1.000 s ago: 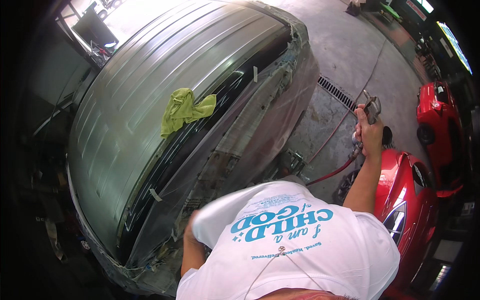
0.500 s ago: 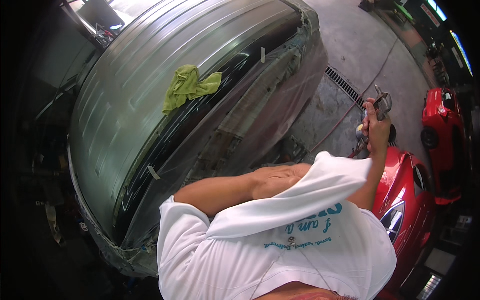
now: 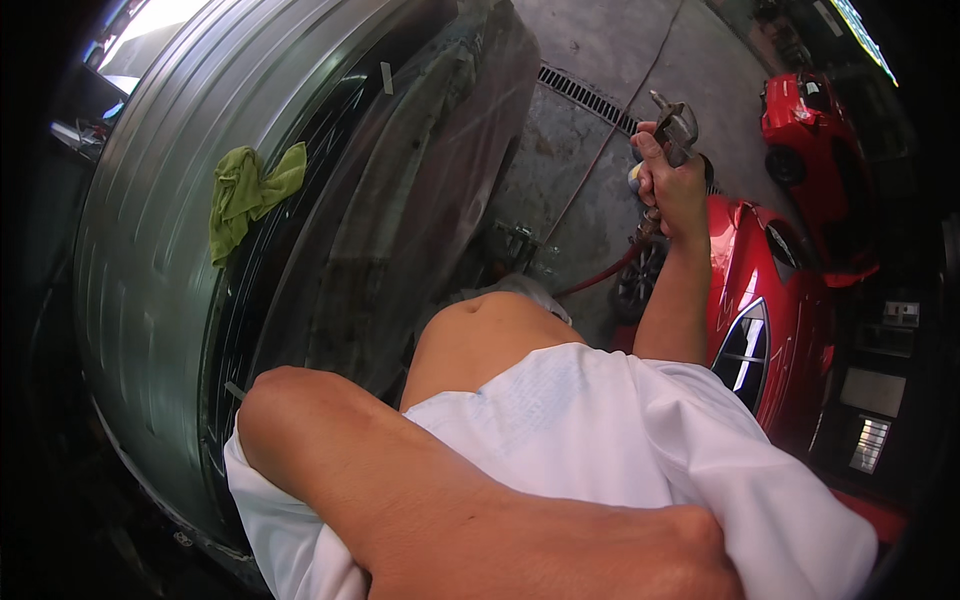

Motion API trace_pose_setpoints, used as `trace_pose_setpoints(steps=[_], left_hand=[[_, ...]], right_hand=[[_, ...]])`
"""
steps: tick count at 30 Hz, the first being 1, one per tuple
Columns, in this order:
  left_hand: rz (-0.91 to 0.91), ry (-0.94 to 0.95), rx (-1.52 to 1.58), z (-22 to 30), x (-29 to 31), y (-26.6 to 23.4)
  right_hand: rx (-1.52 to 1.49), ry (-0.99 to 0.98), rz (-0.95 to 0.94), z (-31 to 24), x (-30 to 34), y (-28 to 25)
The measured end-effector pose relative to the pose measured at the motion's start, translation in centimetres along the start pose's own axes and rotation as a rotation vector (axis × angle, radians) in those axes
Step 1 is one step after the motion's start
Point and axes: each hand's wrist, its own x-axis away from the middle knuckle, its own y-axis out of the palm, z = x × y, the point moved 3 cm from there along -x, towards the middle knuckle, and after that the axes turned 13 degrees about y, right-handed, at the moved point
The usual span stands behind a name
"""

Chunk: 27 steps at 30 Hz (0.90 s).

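My left forearm crosses low in front of me, and my left hand [image 3: 650, 550] is closed at the lower edge. It holds the raised hem of my white T-shirt [image 3: 700, 430], though its fingertips are hidden; my bare belly shows beneath the cloth. Out to the right, my right hand [image 3: 678, 195] grips a metal spray gun [image 3: 678, 125] with its pointed tip directed away from me. A red hose [image 3: 605, 278] runs from the gun's lower end. A crumpled green cloth [image 3: 240, 195] lies apart from both hands on the vehicle roof.
On the left stands a large vehicle with a ridged grey roof [image 3: 150, 270]; clear masking film [image 3: 400, 210] covers its side. Close to my right arm is a red car [image 3: 760, 280], with another red car [image 3: 800, 110] beyond. A drain grate [image 3: 585, 95] crosses the concrete floor [image 3: 560, 140].
My left hand has drawn the shirt hem up toward me, baring my belly. The view has shifted, so the vehicle, cloth and right hand appear further left. The spray gun is still in my right hand.
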Motion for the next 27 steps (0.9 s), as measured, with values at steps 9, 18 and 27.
trace_pose_setpoints(steps=[9, 18, 27], left_hand=[[0.078, 0.327, 0.176, -1.0, -1.4, 0.6], [0.082, 0.685, 0.379, -1.2, -3.2, 2.4], [0.091, 1.092, 0.675, -0.7, -4.7, 4.8]], right_hand=[[0.061, 0.014, -0.015, 0.2, -1.7, 2.2], [-0.005, 0.002, -0.07, 0.4, -2.0, 3.3], [0.034, 0.038, -0.075, 1.5, -1.9, 2.7]])
